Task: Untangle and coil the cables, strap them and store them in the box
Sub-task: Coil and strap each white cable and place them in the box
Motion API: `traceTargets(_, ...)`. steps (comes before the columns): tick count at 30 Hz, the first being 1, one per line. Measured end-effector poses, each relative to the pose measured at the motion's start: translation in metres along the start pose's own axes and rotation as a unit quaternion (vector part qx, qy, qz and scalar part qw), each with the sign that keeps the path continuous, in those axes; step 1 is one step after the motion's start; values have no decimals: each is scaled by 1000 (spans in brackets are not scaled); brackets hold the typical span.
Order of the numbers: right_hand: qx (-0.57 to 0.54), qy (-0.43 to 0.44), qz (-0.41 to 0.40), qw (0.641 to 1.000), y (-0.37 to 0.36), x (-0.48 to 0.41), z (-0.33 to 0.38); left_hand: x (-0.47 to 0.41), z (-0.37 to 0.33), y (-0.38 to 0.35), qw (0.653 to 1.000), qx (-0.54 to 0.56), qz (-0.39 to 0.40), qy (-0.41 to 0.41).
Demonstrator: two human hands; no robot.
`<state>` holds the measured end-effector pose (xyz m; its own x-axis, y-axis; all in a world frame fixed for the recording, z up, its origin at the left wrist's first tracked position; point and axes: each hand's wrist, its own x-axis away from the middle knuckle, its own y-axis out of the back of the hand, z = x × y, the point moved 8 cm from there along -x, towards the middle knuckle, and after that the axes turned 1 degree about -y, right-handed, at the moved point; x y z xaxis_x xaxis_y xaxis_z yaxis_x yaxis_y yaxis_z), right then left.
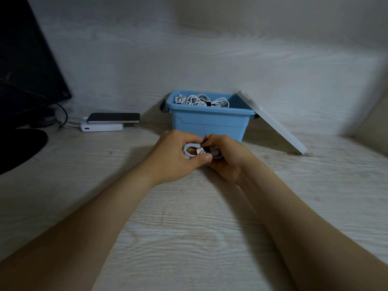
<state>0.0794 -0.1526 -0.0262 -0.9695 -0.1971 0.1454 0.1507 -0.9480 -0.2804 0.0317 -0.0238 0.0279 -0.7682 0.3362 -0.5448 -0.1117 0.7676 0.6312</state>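
Strapping in hand, by the look of it, low over the pale wooden desk [189,227] and just in front of the open blue box [210,122], with the lid [273,124] leaning against its right side. Gripping the white coiled cable [192,151] in the left hand [174,156], thumb beneath and fingers curled over the top; pinching the black strap [206,148] at the coil's waist with the right hand [226,158].

To do it well: hold the loops flat and even in the left grip, draw the strap snug round the middle (not so tight as to kink the wire), tuck both plugs against the loops, then press the strap's end down firmly. After that, probably only a short lift forward into the box.

Counted: one desk; one dark monitor [25,70] at far left; one box; one lid; two hands; one heap of white cables [201,100] inside the box, perhaps two or three bundles, too overlapped for a firm number; one phone [114,118] lying on one white power bank [102,127]; one coil in the hands; one strap in the fingers, one more plainly visible on the heap.
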Motion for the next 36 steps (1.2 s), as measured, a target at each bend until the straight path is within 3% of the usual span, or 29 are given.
traceTargets(11,-13,9,-21,1000,-2,3,-1,0,-12,-2,987,-134,-51,-80)
traceTargets(17,86,46,-30,995,5,13,16,-1,1,8,988,-115,-94,-33)
traceTargets(22,161,104,26,981,12,9,27,-2,14,12,993,16,-106,43)
traceTargets(26,182,158,116,964,10,15,32,-4,15,3,997,9,-56,56)
traceTargets(28,226,172,138,949,6,19,32,-3,17,2,998,-8,-49,46)
traceTargets(31,348,185,97,914,1,22,33,0,20,-2,994,-102,-15,33)
traceTargets(33,463,225,66,855,-8,24,36,0,19,-5,983,-178,5,40)
traceTargets(36,570,331,19,752,-28,33,43,0,21,-2,979,-189,-8,75)
